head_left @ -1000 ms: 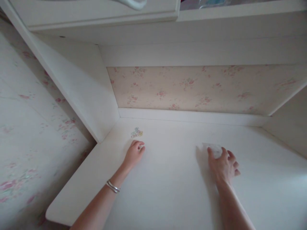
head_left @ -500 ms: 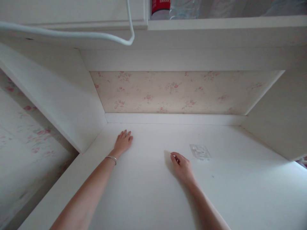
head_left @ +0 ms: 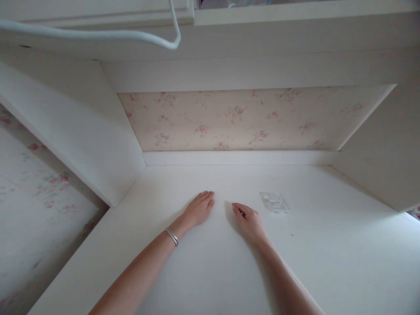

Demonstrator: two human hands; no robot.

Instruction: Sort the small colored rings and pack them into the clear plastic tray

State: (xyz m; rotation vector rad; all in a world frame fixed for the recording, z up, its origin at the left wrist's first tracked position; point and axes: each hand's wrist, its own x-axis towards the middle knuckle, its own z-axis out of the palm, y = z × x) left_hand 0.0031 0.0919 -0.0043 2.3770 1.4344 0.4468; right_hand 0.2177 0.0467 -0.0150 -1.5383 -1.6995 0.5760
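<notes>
My left hand (head_left: 198, 207) lies flat on the white desktop (head_left: 197, 275), palm down, with its fingers stretched out towards my other hand. A silver bangle (head_left: 172, 236) circles the left wrist. Just to the right, my right hand (head_left: 246, 218) rests on the same surface with its fingers curled closed. Whatever sits inside those fingers, if anything, is too small or hidden to name. Beyond the right hand lies a small clear plastic bag (head_left: 274, 202) with little whitish pieces in it; neither hand touches it.
White side panels (head_left: 108, 144) close in the desk at left and right. A shelf (head_left: 262, 39) overhangs the back, with a white cable or bar (head_left: 144, 36) in front of it. Flowered wallpaper (head_left: 229, 120) shows behind. A tiny dark speck (head_left: 292, 235) lies right of my right forearm.
My left hand has slid right across the desktop, closer to my right hand, its fingers now nearer together. The right hand keeps its place and pose. The view has tipped slightly downward.
</notes>
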